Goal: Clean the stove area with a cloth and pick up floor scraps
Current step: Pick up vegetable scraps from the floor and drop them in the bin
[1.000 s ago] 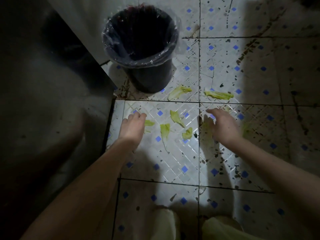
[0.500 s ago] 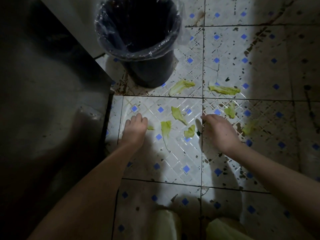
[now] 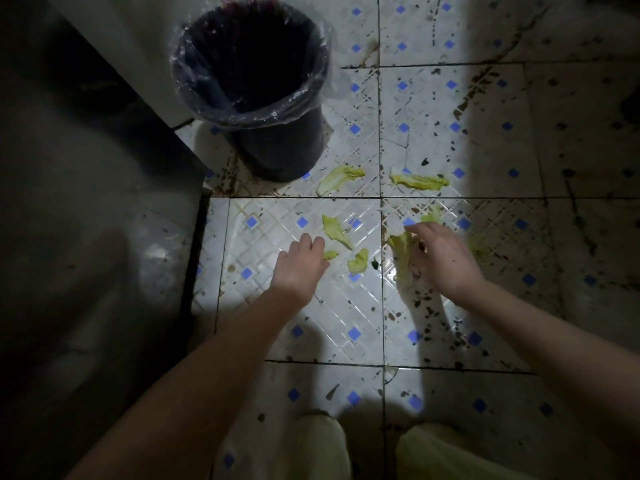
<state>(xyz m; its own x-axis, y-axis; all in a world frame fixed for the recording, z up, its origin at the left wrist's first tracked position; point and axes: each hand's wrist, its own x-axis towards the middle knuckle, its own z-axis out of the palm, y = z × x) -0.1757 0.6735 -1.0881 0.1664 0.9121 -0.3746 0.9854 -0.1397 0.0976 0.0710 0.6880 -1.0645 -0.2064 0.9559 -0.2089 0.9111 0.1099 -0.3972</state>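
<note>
Dim overall, with one hard pool of white light from overhead on the middle of the tiled floor (image 3: pixel 346 306). Small glints off the raised tile pattern and the clear liner of the bin (image 3: pixel 249 109). Near black at left across the cabinet (image 3: pixel 86 237), murky grey at right. Soft-edged shadows under both arms (image 3: pixel 207 358). Leaf scraps (image 3: pixel 337 232) vivid yellow-green inside the pool, dull at its rim. Noisy and soft in the dark parts, with grout lines bowed toward the edges.

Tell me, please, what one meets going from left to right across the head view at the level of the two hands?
Dark cabinet → left hand → curled leaf scrap → long leaf scrap → right hand.
</note>
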